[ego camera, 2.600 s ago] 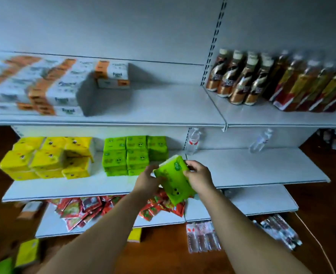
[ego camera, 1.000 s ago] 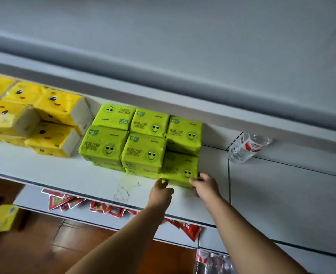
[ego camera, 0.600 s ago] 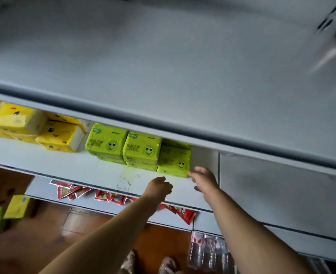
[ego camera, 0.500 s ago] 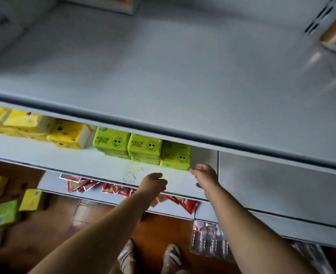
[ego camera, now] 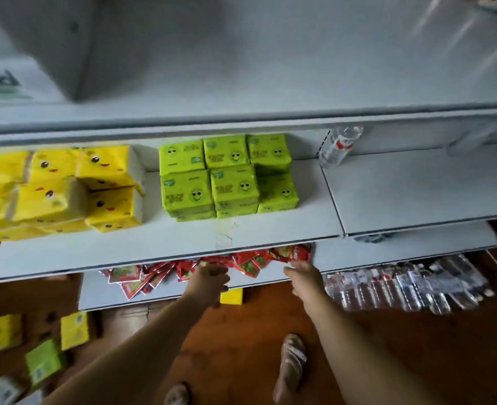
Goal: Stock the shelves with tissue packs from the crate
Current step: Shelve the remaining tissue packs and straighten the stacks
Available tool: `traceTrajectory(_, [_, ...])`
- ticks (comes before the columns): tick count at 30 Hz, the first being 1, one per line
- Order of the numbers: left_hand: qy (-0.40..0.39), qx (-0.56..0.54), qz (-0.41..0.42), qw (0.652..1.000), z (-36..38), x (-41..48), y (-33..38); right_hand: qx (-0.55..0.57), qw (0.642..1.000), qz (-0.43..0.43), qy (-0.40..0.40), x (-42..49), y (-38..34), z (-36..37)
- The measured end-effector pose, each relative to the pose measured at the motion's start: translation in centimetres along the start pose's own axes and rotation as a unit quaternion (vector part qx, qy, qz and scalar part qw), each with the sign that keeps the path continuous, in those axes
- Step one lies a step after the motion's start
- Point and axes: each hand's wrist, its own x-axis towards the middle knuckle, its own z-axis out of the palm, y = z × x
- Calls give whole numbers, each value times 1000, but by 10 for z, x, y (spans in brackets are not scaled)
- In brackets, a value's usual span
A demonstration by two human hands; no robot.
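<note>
Two empty hands, left (ego camera: 209,280) & right (ego camera: 302,276), fingers loose, below green smiley tissue packs (ego camera: 235,187); txt unreadable.

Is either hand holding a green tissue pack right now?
No, the left hand and the right hand are both empty, below the shelf where the green tissue packs sit stacked.

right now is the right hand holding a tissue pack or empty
Empty: the right hand is loosely open in front of the red sachets, nothing in it.
</note>
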Motion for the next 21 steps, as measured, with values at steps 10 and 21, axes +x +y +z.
traceTrajectory(10, [30, 33, -29, 999, -23, 83, -178, -14, 996, 74, -50, 50, 150, 118])
traceTrajectory(21, [-41, 121, -2, 992, 12, 308, -310, -72, 995, 38, -58, 244, 268, 229])
